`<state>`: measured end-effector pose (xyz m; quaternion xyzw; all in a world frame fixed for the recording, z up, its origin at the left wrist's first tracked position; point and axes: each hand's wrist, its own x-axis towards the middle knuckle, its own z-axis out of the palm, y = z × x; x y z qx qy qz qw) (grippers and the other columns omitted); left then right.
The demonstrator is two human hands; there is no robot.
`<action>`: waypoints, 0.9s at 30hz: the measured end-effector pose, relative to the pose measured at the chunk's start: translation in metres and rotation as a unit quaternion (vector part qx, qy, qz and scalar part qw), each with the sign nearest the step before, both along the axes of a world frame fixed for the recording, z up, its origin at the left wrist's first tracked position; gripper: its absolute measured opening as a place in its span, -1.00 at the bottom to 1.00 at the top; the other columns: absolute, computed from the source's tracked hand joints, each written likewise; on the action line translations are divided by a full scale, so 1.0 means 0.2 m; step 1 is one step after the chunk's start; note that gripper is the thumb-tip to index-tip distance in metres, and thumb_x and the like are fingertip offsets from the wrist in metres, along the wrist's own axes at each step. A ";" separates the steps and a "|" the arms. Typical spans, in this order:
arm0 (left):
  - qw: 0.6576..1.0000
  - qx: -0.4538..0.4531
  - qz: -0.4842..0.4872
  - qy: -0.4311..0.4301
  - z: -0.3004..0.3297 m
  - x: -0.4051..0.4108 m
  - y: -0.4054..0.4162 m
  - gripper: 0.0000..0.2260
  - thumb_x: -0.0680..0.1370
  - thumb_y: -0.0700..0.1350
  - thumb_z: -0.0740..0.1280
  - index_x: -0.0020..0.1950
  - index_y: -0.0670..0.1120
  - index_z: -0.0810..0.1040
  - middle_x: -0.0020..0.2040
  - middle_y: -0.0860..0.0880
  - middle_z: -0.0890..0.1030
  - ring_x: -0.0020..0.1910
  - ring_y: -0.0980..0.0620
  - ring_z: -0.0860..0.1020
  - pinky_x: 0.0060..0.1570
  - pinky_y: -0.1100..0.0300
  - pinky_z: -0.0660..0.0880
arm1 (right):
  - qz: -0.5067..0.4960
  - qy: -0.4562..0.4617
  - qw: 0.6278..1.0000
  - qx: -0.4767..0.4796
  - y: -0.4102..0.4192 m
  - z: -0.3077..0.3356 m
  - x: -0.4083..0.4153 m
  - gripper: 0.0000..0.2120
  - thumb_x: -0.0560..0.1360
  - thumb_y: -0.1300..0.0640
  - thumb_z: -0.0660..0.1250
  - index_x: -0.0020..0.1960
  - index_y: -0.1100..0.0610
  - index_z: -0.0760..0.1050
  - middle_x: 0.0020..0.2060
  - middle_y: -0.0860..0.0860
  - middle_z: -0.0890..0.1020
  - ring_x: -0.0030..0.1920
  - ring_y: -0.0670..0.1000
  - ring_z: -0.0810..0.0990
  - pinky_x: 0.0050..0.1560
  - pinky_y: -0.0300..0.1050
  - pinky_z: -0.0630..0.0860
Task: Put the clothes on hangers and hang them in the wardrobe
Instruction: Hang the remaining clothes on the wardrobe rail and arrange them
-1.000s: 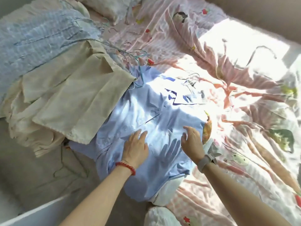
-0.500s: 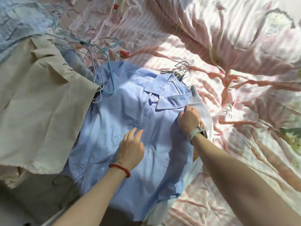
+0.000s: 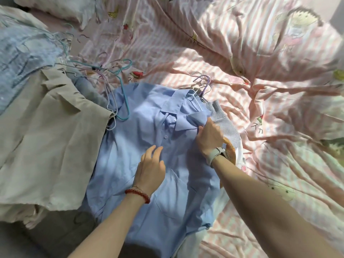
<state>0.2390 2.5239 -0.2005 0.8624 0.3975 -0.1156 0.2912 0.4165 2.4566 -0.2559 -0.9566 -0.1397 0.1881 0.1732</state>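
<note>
pink bedsheet (image 3: 232,58) open rightward; right hand (image 3: 209,136) pinches shirt (image 3: 141,146) collar.

Katakana "スカ" on bedsheet (image 3: 257,125)

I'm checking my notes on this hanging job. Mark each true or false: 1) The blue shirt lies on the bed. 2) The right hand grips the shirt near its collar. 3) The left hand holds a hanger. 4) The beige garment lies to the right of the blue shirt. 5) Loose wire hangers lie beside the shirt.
1) The blue shirt lies on the bed: true.
2) The right hand grips it near the collar: true.
3) False: the left hand rests open on the shirt, holding nothing.
4) False: the beige garment lies to its left.
5) Wire hangers lie beside it: true.
</note>
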 end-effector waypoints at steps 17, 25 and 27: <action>0.975 0.067 -0.211 0.023 0.29 0.00 0.05 -0.78 0.62 -0.03 0.08 0.14 -0.08 0.43 0.07 -0.11 0.51 0.12 -0.14 0.45 0.03 0.00 0.37 | 0.106 -0.216 0.964 0.112 -0.73 0.28 -0.32 -0.70 0.45 0.00 0.14 -0.24 0.13 0.56 -0.45 0.08 0.55 -0.41 0.14 0.53 -0.35 -0.10 0.41; 0.993 0.078 -0.075 -0.055 0.38 -0.45 -0.20 -0.79 0.61 -0.01 0.09 -0.03 -0.11 0.43 -0.14 -0.16 0.58 -0.10 -0.24 0.52 -0.24 0.00 0.34 | 0.156 -0.152 0.969 0.118 -0.60 0.37 -0.44 -0.65 0.49 0.05 0.05 -0.09 0.26 0.52 -0.17 0.19 0.57 -0.08 0.23 0.53 0.20 0.15 0.28; 0.995 0.081 -0.015 -0.058 0.42 -0.61 -0.18 -0.77 0.61 0.00 0.10 -0.01 -0.13 0.44 -0.14 -0.17 0.59 -0.09 -0.25 0.52 -0.24 -0.01 0.34 | 0.201 -0.142 0.957 0.152 -0.50 0.41 -0.52 -0.75 0.49 0.10 0.18 -0.06 0.26 0.53 -0.13 0.20 0.57 -0.04 0.24 0.54 0.23 0.29 0.32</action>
